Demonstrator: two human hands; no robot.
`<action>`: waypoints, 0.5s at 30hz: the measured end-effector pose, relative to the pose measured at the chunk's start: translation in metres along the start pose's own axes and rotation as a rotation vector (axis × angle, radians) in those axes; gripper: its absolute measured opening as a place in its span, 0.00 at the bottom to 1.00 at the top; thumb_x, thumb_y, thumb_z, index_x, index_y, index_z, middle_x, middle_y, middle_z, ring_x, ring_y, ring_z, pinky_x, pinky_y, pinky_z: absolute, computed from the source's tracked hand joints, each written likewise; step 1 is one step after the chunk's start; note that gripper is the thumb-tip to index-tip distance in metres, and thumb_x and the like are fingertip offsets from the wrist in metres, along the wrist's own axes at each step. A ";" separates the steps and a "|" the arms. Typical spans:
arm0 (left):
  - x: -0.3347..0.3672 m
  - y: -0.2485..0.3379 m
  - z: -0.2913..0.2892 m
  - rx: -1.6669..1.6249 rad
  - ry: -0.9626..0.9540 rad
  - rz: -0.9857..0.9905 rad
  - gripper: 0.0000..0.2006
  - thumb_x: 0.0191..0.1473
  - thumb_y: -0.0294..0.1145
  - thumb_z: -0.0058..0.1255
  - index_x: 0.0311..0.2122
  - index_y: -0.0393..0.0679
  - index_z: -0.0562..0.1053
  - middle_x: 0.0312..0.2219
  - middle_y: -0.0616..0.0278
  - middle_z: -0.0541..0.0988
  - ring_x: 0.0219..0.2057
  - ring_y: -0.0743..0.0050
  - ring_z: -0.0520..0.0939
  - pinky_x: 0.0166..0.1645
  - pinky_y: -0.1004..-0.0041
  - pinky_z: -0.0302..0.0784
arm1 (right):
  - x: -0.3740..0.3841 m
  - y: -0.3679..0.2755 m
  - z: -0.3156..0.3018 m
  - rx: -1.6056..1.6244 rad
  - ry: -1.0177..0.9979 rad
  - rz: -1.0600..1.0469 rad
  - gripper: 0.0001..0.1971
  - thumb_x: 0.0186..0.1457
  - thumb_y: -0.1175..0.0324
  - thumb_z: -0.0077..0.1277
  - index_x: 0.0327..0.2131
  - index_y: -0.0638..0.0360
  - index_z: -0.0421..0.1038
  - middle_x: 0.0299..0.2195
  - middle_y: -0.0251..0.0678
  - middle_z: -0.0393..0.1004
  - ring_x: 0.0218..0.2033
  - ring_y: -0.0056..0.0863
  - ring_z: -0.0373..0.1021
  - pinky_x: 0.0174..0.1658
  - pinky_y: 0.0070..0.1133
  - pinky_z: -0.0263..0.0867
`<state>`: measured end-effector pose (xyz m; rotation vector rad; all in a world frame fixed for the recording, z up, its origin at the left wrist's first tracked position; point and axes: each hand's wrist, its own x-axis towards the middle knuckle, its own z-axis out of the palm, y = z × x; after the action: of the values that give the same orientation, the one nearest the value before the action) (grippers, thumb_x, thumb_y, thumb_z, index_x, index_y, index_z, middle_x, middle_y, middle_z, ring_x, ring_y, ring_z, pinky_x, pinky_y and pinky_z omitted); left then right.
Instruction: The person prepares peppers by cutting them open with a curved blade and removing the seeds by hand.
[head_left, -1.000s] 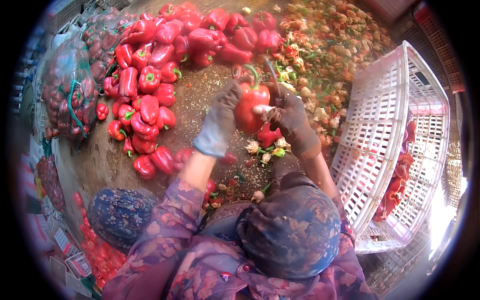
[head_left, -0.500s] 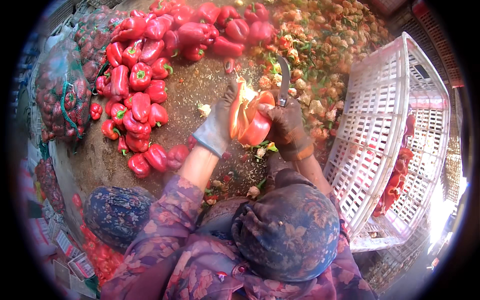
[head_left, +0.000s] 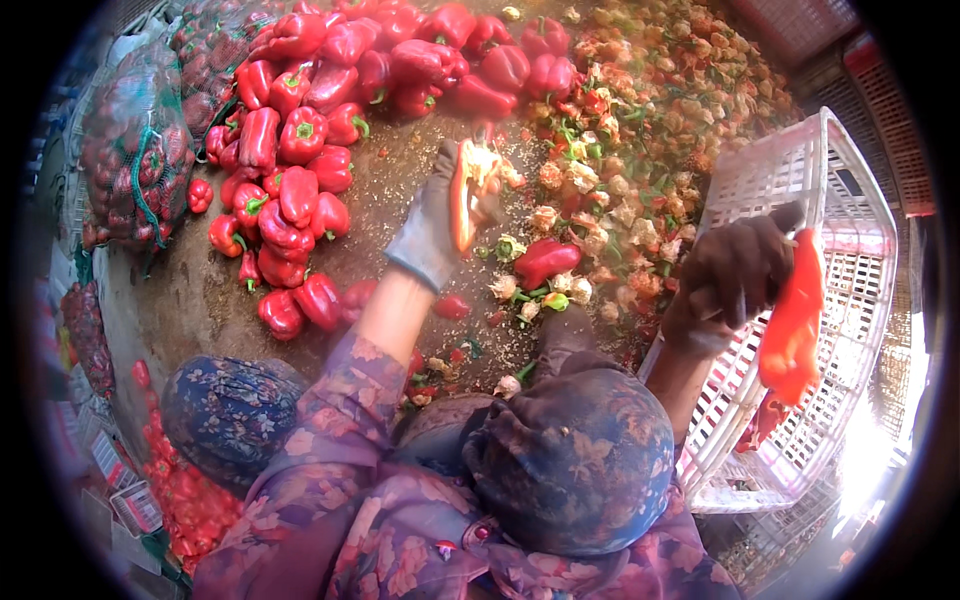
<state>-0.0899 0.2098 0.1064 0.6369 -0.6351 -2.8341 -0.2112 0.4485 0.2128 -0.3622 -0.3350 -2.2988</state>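
Note:
My left hand (head_left: 432,228), in a grey-and-white glove, is closed round an opened red bell pepper half (head_left: 464,200). Its pale core and seeds face right. My right hand (head_left: 735,270), in a dark brown glove, is curled above the white slatted crate (head_left: 755,497). A red pepper piece (head_left: 792,335) hangs at its fingertips, over the crate's opening. The curved knife cannot be made out now. Between the hands, a red pepper (head_left: 548,262) lies on the ground among cut cores.
A heap of whole red bell peppers (head_left: 300,135) spreads across the left and far side. Discarded cores (head_left: 690,70) cover the far right. Filled net sacks (head_left: 135,160) stand at the left. My floral-covered knees (head_left: 570,455) are close below the hands.
My right hand has swung right from the pepper to the crate, taking a red piece along. My left hand has stayed nearly in place with the other part. The knife blade has dropped from sight.

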 end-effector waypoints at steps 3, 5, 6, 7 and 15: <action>-0.007 -0.020 0.021 0.153 0.076 0.047 0.22 0.54 0.57 0.46 0.38 0.46 0.71 0.27 0.65 0.76 0.25 0.78 0.75 0.20 0.81 0.67 | 0.009 0.023 -0.028 -1.217 0.348 0.180 0.20 0.52 0.72 0.55 0.49 0.58 0.64 0.27 0.29 0.69 0.24 0.15 0.63 0.24 0.15 0.61; -0.013 -0.024 0.034 0.495 0.110 -0.012 0.19 0.58 0.55 0.43 0.38 0.50 0.72 0.26 0.67 0.75 0.27 0.79 0.75 0.26 0.78 0.73 | 0.010 0.036 -0.056 -1.482 0.394 0.463 0.30 0.48 0.75 0.60 0.56 0.57 0.63 0.32 0.30 0.74 0.29 0.14 0.67 0.30 0.16 0.65; -0.020 -0.027 0.038 0.793 0.162 0.048 0.18 0.58 0.54 0.42 0.38 0.50 0.71 0.26 0.68 0.75 0.27 0.79 0.75 0.29 0.78 0.74 | 0.006 0.039 -0.084 -1.553 0.284 0.573 0.30 0.47 0.73 0.61 0.55 0.59 0.63 0.30 0.29 0.74 0.28 0.16 0.68 0.30 0.16 0.65; -0.025 -0.027 0.044 1.084 0.208 0.106 0.17 0.59 0.53 0.41 0.38 0.50 0.71 0.25 0.68 0.74 0.28 0.80 0.75 0.31 0.78 0.75 | 0.013 0.046 -0.073 -1.795 0.250 0.648 0.29 0.45 0.70 0.63 0.53 0.56 0.66 0.28 0.32 0.76 0.27 0.19 0.71 0.30 0.19 0.66; -0.022 -0.062 0.005 0.890 0.348 0.384 0.16 0.61 0.46 0.42 0.39 0.42 0.71 0.26 0.62 0.74 0.29 0.75 0.75 0.33 0.71 0.72 | -0.005 0.067 -0.104 -2.455 0.027 0.551 0.13 0.41 0.58 0.58 0.31 0.50 0.72 0.28 0.37 0.74 0.30 0.37 0.72 0.32 0.30 0.66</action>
<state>-0.0764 0.2727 0.0915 0.9560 -1.7252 -1.9238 -0.1749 0.3710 0.1235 -1.1882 2.3532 -0.9090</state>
